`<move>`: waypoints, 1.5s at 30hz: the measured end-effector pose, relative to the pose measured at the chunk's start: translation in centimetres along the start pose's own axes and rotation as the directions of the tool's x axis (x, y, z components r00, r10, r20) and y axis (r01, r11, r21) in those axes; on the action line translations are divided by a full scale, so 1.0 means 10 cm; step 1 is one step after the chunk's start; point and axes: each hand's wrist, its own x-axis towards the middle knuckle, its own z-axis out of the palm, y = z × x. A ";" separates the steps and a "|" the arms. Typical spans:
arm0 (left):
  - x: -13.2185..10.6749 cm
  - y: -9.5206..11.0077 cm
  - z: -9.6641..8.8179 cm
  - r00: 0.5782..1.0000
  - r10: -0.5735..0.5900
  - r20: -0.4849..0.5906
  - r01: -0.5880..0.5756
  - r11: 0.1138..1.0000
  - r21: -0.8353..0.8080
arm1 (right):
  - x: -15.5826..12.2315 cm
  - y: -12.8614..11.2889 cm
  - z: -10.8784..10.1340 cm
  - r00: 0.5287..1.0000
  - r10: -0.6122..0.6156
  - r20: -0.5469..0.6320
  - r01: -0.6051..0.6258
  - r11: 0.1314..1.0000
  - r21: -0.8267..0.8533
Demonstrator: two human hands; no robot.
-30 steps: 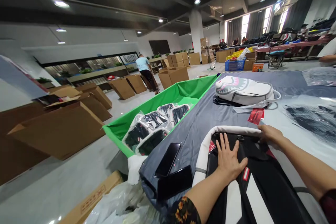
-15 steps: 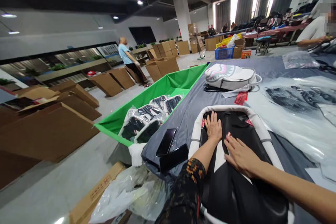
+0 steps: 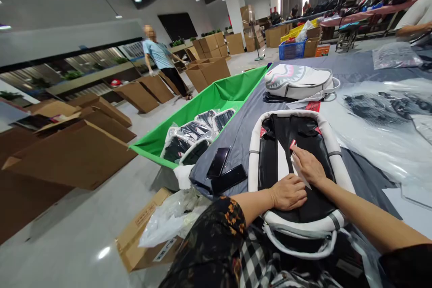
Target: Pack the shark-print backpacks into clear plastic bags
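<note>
A black backpack with white piping (image 3: 286, 139) lies back-side up on the grey table (image 3: 243, 132) in front of me. My left hand (image 3: 288, 192) rests palm down on its lower part, fingers flat and together. My right hand (image 3: 308, 166) lies flat on the middle of the bag beside a white strap, fingers stretched toward a small red tag. Neither hand holds anything. A white backpack with a shark-mouth print (image 3: 300, 82) lies farther back on the table.
Two dark phones (image 3: 224, 171) lie at the table's left edge. A green bin (image 3: 216, 99) holds bagged backpacks. Clear plastic bags (image 3: 381, 112) cover the table's right. Cardboard boxes (image 3: 74, 153) lie on the floor; a person (image 3: 162, 60) stands by them. Another person's arm (image 3: 413, 29) shows far right.
Both hands slid down the backpack toward me; my left hand went from the top panel to the lower part. The view tilted down and the whole bag shows.
</note>
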 end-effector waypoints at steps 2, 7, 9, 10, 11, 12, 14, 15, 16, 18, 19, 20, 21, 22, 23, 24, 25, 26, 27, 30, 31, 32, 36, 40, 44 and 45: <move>0.03 -0.05 0.07 0.987 -0.157 -0.023 0.157 0.987 0.030 | 0.00 -0.07 -0.18 0.999 -0.037 -0.033 0.038 0.998 0.042; 0.04 -0.31 -0.04 0.985 -0.169 0.025 0.169 0.986 -0.006 | -0.11 -0.44 -0.63 0.685 -0.682 0.257 0.584 0.725 0.366; 0.00 -0.38 -0.06 0.978 -0.204 -0.038 0.203 0.979 -0.032 | -0.14 -0.53 -0.65 0.558 -0.724 0.406 0.589 0.690 0.421; -0.03 -0.39 -0.05 0.955 -0.281 -0.091 0.278 0.960 -0.048 | -0.16 -0.54 -0.61 0.557 -0.702 0.444 0.569 0.712 0.412; -0.05 -0.38 -0.02 0.913 -0.381 -0.146 0.375 0.925 -0.067 | -0.18 -0.53 -0.55 0.575 -0.680 0.455 0.552 0.733 0.398; -0.06 -0.38 0.01 0.851 -0.490 -0.189 0.482 0.872 -0.089 | -0.20 -0.50 -0.48 0.595 -0.669 0.445 0.546 0.743 0.387; -0.07 -0.36 0.08 0.718 -0.663 -0.212 0.652 0.747 -0.131 | -0.25 -0.44 -0.31 0.628 -0.660 0.412 0.551 0.751 0.364; -0.06 -0.35 0.11 0.672 -0.713 -0.199 0.700 0.700 -0.143 | -0.28 -0.41 -0.24 0.651 -0.645 0.399 0.549 0.764 0.340; -0.04 -0.35 0.12 0.641 -0.746 -0.179 0.731 0.665 -0.152 | -0.31 -0.39 -0.20 0.679 -0.623 0.387 0.543 0.782 0.306; -0.02 -0.33 0.13 0.617 -0.775 -0.138 0.759 0.632 -0.159 | -0.38 -0.40 -0.17 0.738 -0.577 0.350 0.530 0.816 0.229; -0.01 -0.29 0.12 0.618 -0.777 -0.120 0.761 0.629 -0.158 | -0.42 -0.42 -0.19 0.763 -0.557 0.328 0.524 0.830 0.189; -0.02 -0.24 0.11 0.621 -0.777 -0.101 0.761 0.629 -0.157 | -0.47 -0.45 -0.23 0.785 -0.540 0.303 0.520 0.840 0.152; -0.05 -0.17 0.09 0.625 -0.777 -0.076 0.762 0.628 -0.159 | -0.51 -0.47 -0.27 0.800 -0.530 0.280 0.519 0.846 0.119; -0.09 -0.09 0.07 0.635 -0.772 -0.043 0.757 0.632 -0.164 | -0.55 -0.48 -0.32 0.812 -0.523 0.260 0.519 0.850 0.090; -0.14 0.01 0.05 0.653 -0.758 -0.003 0.746 0.643 -0.175 | -0.58 -0.47 -0.37 0.824 -0.513 0.241 0.515 0.855 0.061; -0.19 0.10 0.01 0.679 -0.733 0.042 0.726 0.661 -0.189 | -0.58 -0.45 -0.40 0.839 -0.498 0.221 0.505 0.863 0.028; -0.24 0.17 -0.04 0.707 -0.702 0.090 0.703 0.682 -0.203 | -0.57 -0.39 -0.43 0.865 -0.460 0.200 0.472 0.882 -0.012; -0.28 0.22 -0.11 0.734 -0.665 0.138 0.678 0.704 -0.213 | -0.53 -0.32 -0.44 0.907 -0.382 0.179 0.398 0.915 -0.061; -0.31 0.23 -0.20 0.755 -0.630 0.179 0.655 0.725 -0.210 | -0.48 -0.24 -0.44 0.949 -0.271 0.158 0.290 0.950 -0.113; -0.20 0.10 -0.49 0.778 -0.580 0.241 0.618 0.775 -0.133 | -0.34 0.01 -0.34 0.990 0.066 0.123 -0.038 0.976 -0.217; -0.12 0.03 -0.56 0.775 -0.597 0.206 0.623 0.776 -0.098 | -0.32 0.06 -0.30 0.984 0.123 0.130 -0.092 0.970 -0.226; -0.01 -0.04 -0.60 0.772 -0.621 0.135 0.633 0.771 -0.070 | -0.30 0.10 -0.25 0.980 0.142 0.142 -0.108 0.969 -0.223; 0.33 -0.17 -0.34 0.716 -0.689 -0.114 0.682 0.725 -0.099 | -0.24 0.21 -0.17 0.972 0.148 0.182 -0.120 0.980 -0.159; 0.36 -0.14 0.04 0.702 -0.711 -0.043 0.688 0.692 -0.219 | 0.05 0.71 -0.42 0.957 0.252 0.144 -0.243 0.967 -0.079; 0.27 -0.14 0.04 0.702 -0.712 0.005 0.675 0.663 -0.322 | 0.37 1.58 -0.72 0.887 0.461 0.028 -0.457 0.884 -0.092; 0.26 -0.15 0.02 0.699 -0.715 0.025 0.679 0.652 -0.338 | 0.42 1.78 -0.74 0.861 0.509 0.009 -0.506 0.857 -0.102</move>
